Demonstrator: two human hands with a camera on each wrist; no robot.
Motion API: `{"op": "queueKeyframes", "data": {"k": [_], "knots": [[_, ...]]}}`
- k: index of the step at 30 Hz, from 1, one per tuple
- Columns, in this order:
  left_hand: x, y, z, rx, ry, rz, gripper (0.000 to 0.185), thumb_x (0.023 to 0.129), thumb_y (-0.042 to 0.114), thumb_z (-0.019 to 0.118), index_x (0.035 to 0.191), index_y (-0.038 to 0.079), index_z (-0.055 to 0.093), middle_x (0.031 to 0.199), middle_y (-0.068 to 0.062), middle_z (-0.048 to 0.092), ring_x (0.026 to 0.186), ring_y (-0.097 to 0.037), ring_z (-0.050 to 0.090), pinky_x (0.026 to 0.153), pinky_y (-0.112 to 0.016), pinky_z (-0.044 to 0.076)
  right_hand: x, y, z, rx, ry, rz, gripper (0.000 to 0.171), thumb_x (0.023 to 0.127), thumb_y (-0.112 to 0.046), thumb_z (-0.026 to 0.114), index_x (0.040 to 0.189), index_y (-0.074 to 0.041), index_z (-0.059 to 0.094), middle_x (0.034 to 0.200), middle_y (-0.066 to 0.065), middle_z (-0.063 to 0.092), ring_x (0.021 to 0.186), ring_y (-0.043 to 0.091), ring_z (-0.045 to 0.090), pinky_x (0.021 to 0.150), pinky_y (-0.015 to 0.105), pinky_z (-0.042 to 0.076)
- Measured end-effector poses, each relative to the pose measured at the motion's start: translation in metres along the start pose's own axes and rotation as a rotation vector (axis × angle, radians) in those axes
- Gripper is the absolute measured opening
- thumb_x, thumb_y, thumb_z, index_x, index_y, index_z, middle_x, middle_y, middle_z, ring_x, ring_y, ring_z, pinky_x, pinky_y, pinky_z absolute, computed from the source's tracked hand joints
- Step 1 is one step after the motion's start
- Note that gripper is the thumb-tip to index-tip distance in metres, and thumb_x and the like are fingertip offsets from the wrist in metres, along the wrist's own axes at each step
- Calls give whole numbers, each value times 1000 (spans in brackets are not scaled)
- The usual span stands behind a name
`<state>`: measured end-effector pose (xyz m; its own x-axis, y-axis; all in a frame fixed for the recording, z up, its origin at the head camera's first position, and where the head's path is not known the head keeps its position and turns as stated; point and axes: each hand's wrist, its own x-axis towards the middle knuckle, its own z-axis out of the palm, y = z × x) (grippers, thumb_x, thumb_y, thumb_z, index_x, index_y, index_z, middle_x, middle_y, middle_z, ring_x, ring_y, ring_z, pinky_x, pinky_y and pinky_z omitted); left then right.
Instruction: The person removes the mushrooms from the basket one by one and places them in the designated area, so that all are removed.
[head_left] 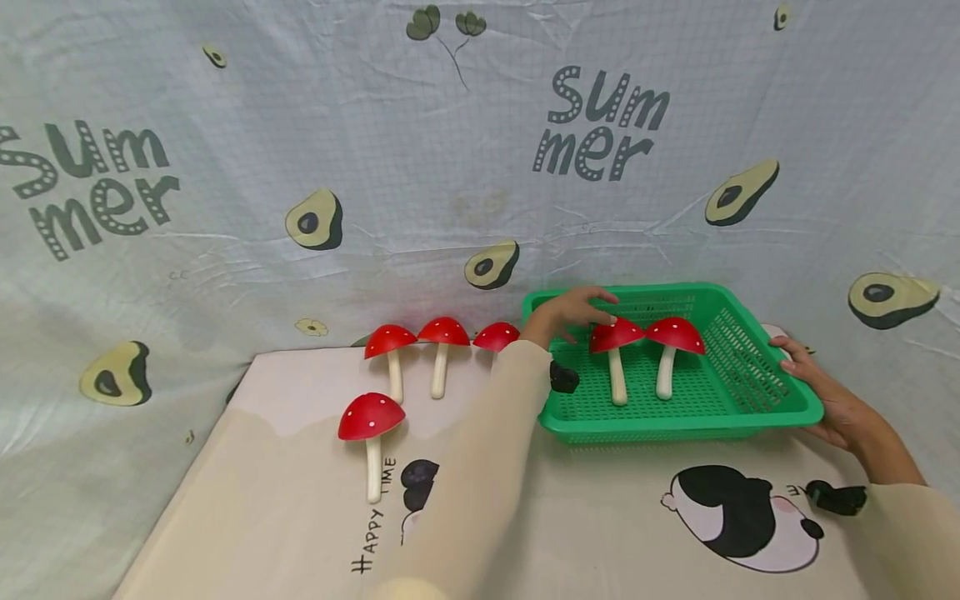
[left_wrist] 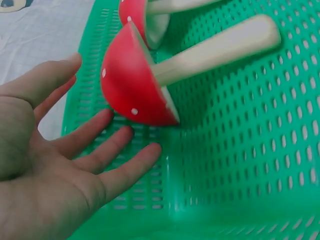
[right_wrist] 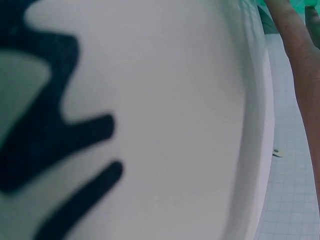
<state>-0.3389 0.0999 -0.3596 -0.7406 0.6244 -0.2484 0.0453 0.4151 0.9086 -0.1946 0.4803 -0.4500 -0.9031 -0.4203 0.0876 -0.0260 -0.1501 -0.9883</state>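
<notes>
One left hand (head_left: 570, 312), nothing in its grasp: fingers spread, thumb standing well off from them, tips just beside the red cap of the left basket mushroom (head_left: 616, 367); contact, if any, not possible to tell. Mushroom lying on its side in the green basket (head_left: 675, 427), cap toward the back edge, pale stem toward the front. Handling, by judgement: light, stiff, not easily crushed; domed cap smooth and probably slippery under fingertips, its thin edge perhaps prone to chipping. Best hold round the stem, just under the cap. One right basket mushroom (head_left: 667, 362), same lie, the two caps side by side, touching or nearly so. One right hand (head_left: 843, 408) at the right edge of the basket, near the front corner, fingertips on the rim, apparently gripping the side; palm and remaining fingers unclear. Beyond, on the table (head_left: 262, 500): three back-edge mushrooms (head_left: 441, 358) in a row left of the basket, rightmost partly hidden by the left sleeve (head_left: 480, 467); one nearer mushroom (head_left: 373, 442) toward the left edge, in front of that row. Behind the back edge, one avocado-printed hanging sheet (head_left: 405, 250).
</notes>
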Motion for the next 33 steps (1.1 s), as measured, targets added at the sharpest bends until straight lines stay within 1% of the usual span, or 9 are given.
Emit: {"op": "queueKeyframes", "data": {"k": [7, 9, 14, 16, 18, 21, 27, 30, 33], "knots": [[7, -3, 13, 8, 17, -12, 54, 97, 13, 70, 147, 16, 53, 154, -13, 43, 140, -37, 42, 102, -62, 47, -1, -1, 1, -6, -8, -5, 38, 111, -18, 20, 143, -37, 24, 129, -6, 51, 102, 17, 69, 78, 38, 62], [7, -3, 17, 10, 25, -30, 56, 95, 11, 72, 147, 16, 54, 152, -13, 45, 138, -36, 43, 102, -62, 47, -2, -1, 1, -7, -8, -5, 38, 111, -18, 20, 143, -38, 24, 129, -6, 51, 102, 17, 69, 79, 37, 62], [6, -5, 24, 4, 1, -68, 59, 93, 7, 73, 148, 15, 53, 152, -13, 43, 137, -37, 43, 104, -61, 46, -2, -2, 4, -17, 12, 6, 36, 111, -19, 21, 142, -38, 25, 127, -6, 52, 101, 16, 69, 78, 37, 62], [7, -7, 24, -8, -13, -70, 60, 92, 8, 74, 148, 15, 53, 154, -12, 41, 137, -38, 43, 104, -61, 46, -2, -3, 5, -19, 16, 9, 36, 111, -20, 21, 142, -38, 24, 127, -6, 52, 101, 16, 69, 78, 37, 62], [9, -9, 25, -17, -13, -64, 59, 92, 8, 75, 147, 15, 54, 152, -12, 42, 135, -37, 44, 103, -61, 47, -2, -2, 4, -15, 11, 8, 36, 111, -19, 20, 142, -38, 24, 126, -5, 52, 101, 16, 69, 78, 36, 62], [11, -11, 26, -23, 8, -49, 58, 90, 7, 76, 144, 15, 57, 147, -12, 46, 130, -37, 48, 102, -60, 48, -2, -2, 4, -3, -12, 1, 36, 111, -19, 19, 142, -37, 24, 127, -5, 53, 102, 15, 69, 79, 36, 62], [7, -9, 29, -3, 59, -26, 54, 89, 6, 77, 140, 13, 59, 139, -11, 51, 118, -34, 55, 95, -59, 53, -1, -2, 4, 34, -60, -12, 36, 111, -18, 17, 142, -37, 23, 127, -7, 56, 104, 15, 70, 80, 35, 61], [5, -9, 29, 3, 64, -12, 51, 89, 8, 77, 137, 12, 61, 134, -11, 53, 111, -32, 56, 93, -59, 53, -1, -1, 3, 40, -56, -7, 37, 111, -18, 17, 142, -37, 22, 127, -7, 57, 104, 16, 70, 80, 35, 61], [5, -10, 27, 6, 46, -6, 49, 87, 10, 78, 133, 13, 61, 127, -9, 55, 105, -29, 56, 94, -60, 53, -2, 0, 2, 9, -31, 4, 37, 111, -19, 18, 142, -39, 23, 127, -7, 55, 104, 15, 69, 80, 36, 61]]}}
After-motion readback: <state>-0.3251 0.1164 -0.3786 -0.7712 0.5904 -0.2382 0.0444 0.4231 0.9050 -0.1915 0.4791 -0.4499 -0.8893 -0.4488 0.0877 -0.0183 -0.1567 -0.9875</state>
